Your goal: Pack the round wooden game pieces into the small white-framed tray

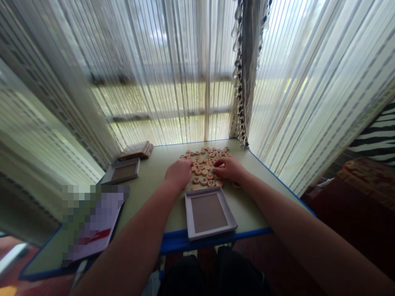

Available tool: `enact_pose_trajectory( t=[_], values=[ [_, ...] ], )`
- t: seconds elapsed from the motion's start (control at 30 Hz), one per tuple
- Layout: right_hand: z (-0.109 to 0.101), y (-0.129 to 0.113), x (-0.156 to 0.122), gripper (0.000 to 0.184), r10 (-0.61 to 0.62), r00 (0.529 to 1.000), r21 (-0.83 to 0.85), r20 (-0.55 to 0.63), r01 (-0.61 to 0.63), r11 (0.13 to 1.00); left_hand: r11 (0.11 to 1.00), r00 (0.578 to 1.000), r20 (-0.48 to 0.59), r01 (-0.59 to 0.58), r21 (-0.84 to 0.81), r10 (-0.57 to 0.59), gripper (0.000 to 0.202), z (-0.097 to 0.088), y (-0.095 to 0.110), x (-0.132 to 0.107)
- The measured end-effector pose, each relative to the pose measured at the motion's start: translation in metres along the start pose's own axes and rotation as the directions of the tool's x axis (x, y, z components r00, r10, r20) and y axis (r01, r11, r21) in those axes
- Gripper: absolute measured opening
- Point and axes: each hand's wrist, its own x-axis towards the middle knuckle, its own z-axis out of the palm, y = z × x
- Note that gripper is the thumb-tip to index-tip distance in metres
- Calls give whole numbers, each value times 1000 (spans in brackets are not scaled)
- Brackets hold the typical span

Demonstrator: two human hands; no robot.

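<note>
Many round wooden Chinese chess pieces [205, 172], some with red or dark characters and some blank side up, lie spread over the table beyond the open box. My left hand [180, 172] is at the left side of the spread, its fingers bent inward at the pieces; what lies under its fingertips is hidden. From the right, my right hand [231, 168] reaches in with thumb and forefinger curled together at a Chinese chess piece by the fingertips. A shallow white open box [189, 213] with a grey-brown bottom lies between my forearms at the table's near edge.
The pale table [259, 205] has a blue edge. At its left are a second shallow box part [123, 170], a stack of books [135, 149] and a tablet-like flat thing [101, 222], partly blurred out. Striped sheer curtains [179, 74] hang behind; a beaded tie [242, 82] reaches the far corner.
</note>
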Motion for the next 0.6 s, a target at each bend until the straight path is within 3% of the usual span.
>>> enact_pose_trajectory(
  t=[0.1, 0.23, 0.3, 0.5, 0.6],
  values=[
    [-2, -1, -6, 23, -21, 999, 41, 34, 19, 999, 996, 993, -117, 23, -88, -33, 27, 2, 0, -5],
    [-1, -2, -17, 23, -87, 996, -70, 26, 89, 994, 979, 944, -287, 117, -165, -161, 25, 9, -7, -13],
    [0, -2, -17, 24, -103, 994, -86, 34, 105, 991, 971, 930, -318, 124, -205, -186, 24, 11, -10, -14],
    [2, 0, -6, 26, -160, 987, -111, 5, 160, 981, 978, 905, -413, 11, -208, -98, 21, 3, -9, -5],
    [-1, 7, -6, 24, -148, 987, -119, -59, 140, 983, 981, 894, -436, 14, -192, -98, 21, 2, -6, -5]
  ],
)
